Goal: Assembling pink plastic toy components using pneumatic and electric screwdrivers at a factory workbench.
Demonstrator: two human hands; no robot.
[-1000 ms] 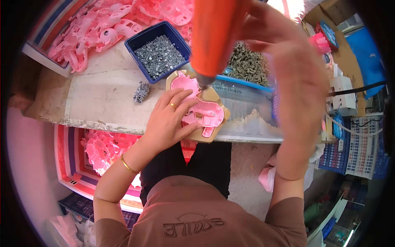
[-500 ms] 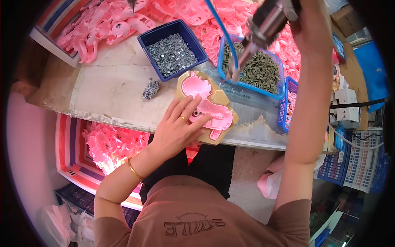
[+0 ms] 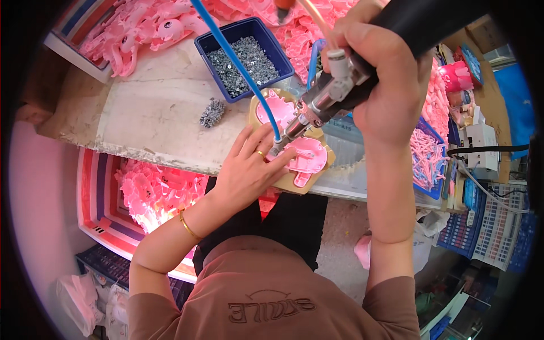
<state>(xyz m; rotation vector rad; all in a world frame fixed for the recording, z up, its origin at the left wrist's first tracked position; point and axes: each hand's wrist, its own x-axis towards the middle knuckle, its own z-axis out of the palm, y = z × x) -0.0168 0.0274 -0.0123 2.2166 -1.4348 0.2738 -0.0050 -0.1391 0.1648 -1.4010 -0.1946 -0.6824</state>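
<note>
My right hand (image 3: 394, 79) is wrapped around a power screwdriver (image 3: 310, 110) with a black body, a metal nose and a blue hose. The nose points down at a pink molded plastic part (image 3: 310, 154), its tip close to my left fingers; whether it touches a screw is hidden. That pink part lies in a tan shaped holder (image 3: 255, 116) near the table's front edge. My left hand (image 3: 241, 170), with a ring and a bracelet, rests with spread fingers on the part and the holder's left side.
Behind the holder stands a dark blue bin (image 3: 284, 54) of small metal pieces. A spiky grey cluster (image 3: 212, 113) lies left of it. Pink parts (image 3: 156, 34) heap at the back. A blue basket (image 3: 436, 190) of thin pink pieces is at right. More pink parts (image 3: 161, 192) fill a striped container below.
My right hand has brought the screwdriver down and left, from above the blue tray to the pink part. My left hand stays on the part, which has shifted slightly right with the holder.
</note>
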